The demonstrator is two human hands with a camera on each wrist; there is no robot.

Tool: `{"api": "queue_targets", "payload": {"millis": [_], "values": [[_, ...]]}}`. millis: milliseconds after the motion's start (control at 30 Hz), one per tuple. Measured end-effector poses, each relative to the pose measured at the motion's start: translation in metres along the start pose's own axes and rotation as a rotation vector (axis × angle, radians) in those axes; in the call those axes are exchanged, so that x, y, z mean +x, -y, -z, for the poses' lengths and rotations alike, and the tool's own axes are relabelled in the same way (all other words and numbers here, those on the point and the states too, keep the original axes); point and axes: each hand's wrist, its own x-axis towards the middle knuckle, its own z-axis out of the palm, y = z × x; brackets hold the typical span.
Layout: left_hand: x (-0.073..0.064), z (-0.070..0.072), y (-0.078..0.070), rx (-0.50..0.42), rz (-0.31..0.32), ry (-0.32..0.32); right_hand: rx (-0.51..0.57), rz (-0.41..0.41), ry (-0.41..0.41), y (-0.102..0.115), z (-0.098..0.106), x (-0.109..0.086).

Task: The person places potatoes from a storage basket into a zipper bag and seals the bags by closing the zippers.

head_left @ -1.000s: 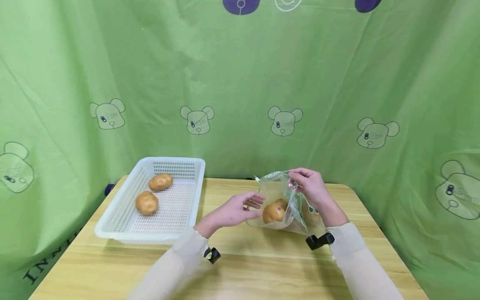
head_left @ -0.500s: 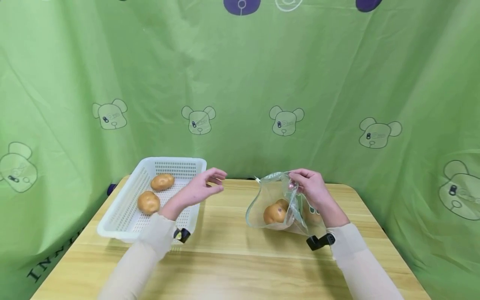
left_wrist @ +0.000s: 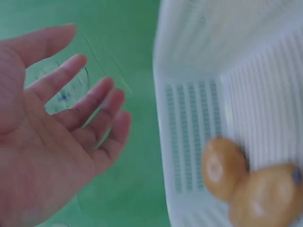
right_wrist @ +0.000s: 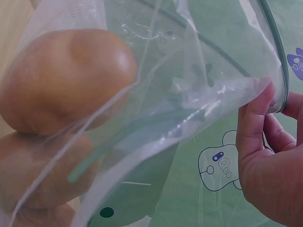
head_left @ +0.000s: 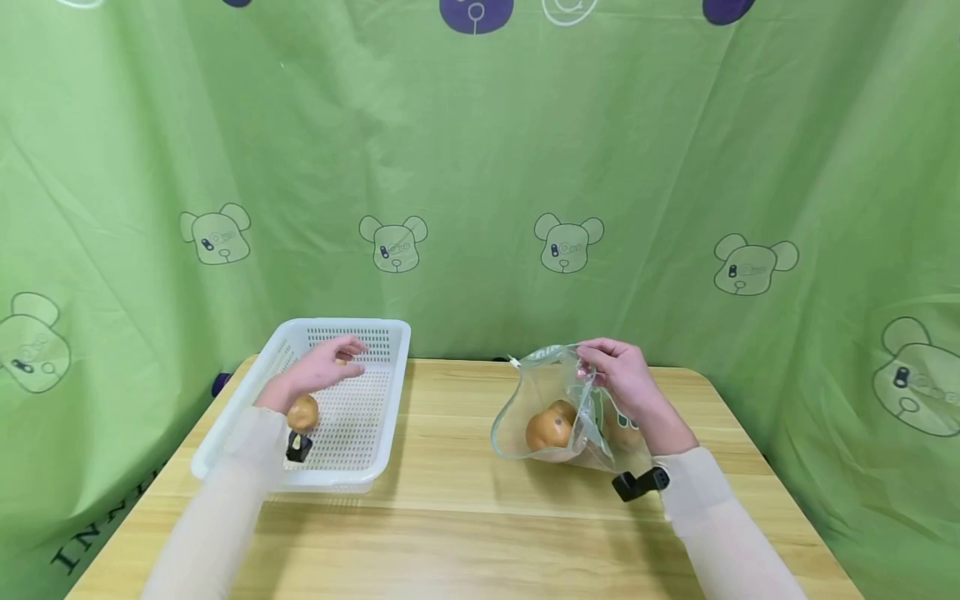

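Note:
My left hand is over the white plastic basket, fingers spread and slightly bent, palm bare in the left wrist view. Two potatoes lie in the basket: a near potato beside my wrist, and a far potato that the hand mostly hides in the head view. My right hand pinches the upper edge of a clear mesh-like bag with green trim, holding its mouth wide toward the left. Several potatoes rest inside, the front potato large in the right wrist view.
The basket stands on the left of a wooden table, the bag on the right, with bare wood between them. A green curtain printed with bear heads hangs close behind the table and along both sides.
My left hand has moved left from the bag's mouth, across the table, to above the basket. The right hand still holds the bag in the same place.

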Motion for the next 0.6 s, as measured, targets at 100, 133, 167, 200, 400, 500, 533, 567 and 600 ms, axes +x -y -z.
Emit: {"api": "queue_targets", "payload": {"millis": [100, 133, 167, 200, 400, 500, 533, 567, 600], "values": [[-0.003, 0.007, 0.018, 0.05, 0.02, 0.02, 0.008, -0.004, 0.003, 0.001, -0.001, 0.0], [-0.004, 0.009, 0.022, 0.058, 0.028, 0.024, 0.007, -0.003, 0.002, 0.001, 0.0, 0.0], [-0.006, 0.011, 0.028, 0.063, 0.039, 0.031, 0.009, -0.003, 0.0, 0.001, 0.0, 0.0], [-0.007, 0.012, 0.032, 0.064, 0.054, 0.04, 0.011, -0.002, 0.0, 0.001, 0.0, -0.001], [-0.017, 0.017, 0.05, 0.056, 0.119, 0.056, 0.018, 0.003, -0.001, -0.001, 0.003, 0.0], [-0.018, 0.017, 0.055, 0.085, 0.174, 0.049, 0.018, 0.011, -0.001, -0.002, 0.003, 0.0], [-0.018, 0.016, 0.057, 0.099, 0.194, 0.052, 0.017, 0.014, 0.0, -0.002, 0.004, 0.0], [-0.018, 0.016, 0.058, 0.113, 0.215, 0.055, 0.014, 0.015, 0.002, -0.002, 0.004, 0.0], [-0.019, 0.015, 0.059, 0.129, 0.229, 0.059, 0.01, 0.018, 0.005, -0.002, 0.004, 0.0]]}}
